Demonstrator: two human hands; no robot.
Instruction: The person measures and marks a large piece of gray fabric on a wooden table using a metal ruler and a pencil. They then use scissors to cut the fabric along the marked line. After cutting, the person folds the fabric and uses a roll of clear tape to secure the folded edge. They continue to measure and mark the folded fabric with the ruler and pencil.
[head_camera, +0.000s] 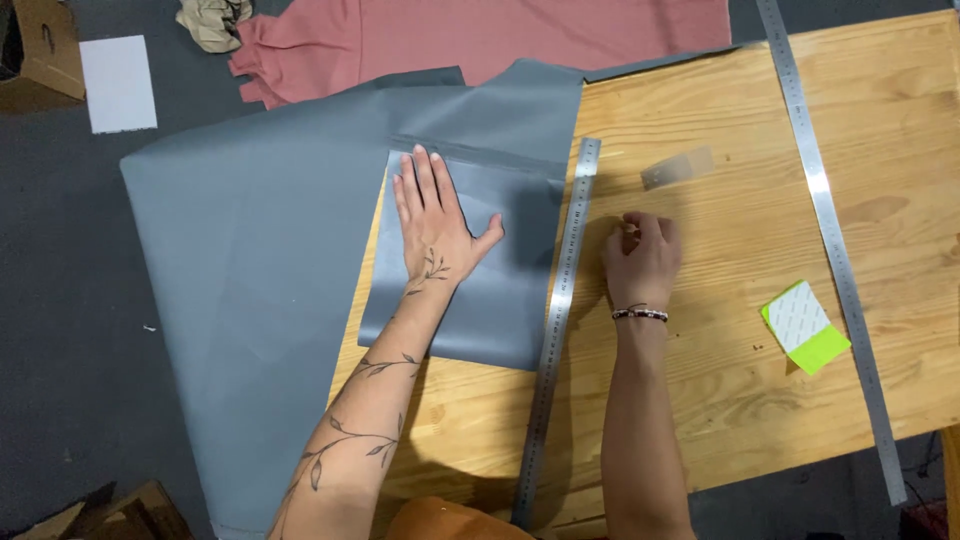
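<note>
Grey sheet (250, 250) drapes off the wooden desk (720, 380); left hand (432, 222) lies flat, fingers spread, on its folded part. Steel ruler (558, 320) runs just right of it. Right hand (642, 258) rests curled on bare wood; contents unclear. Green-edged label pad (805, 327) and a long ruler (835, 250) lie further right.

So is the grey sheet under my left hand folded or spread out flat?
Folded: the grey sheet doubles back over itself, and the left hand presses the flap flat.
</note>
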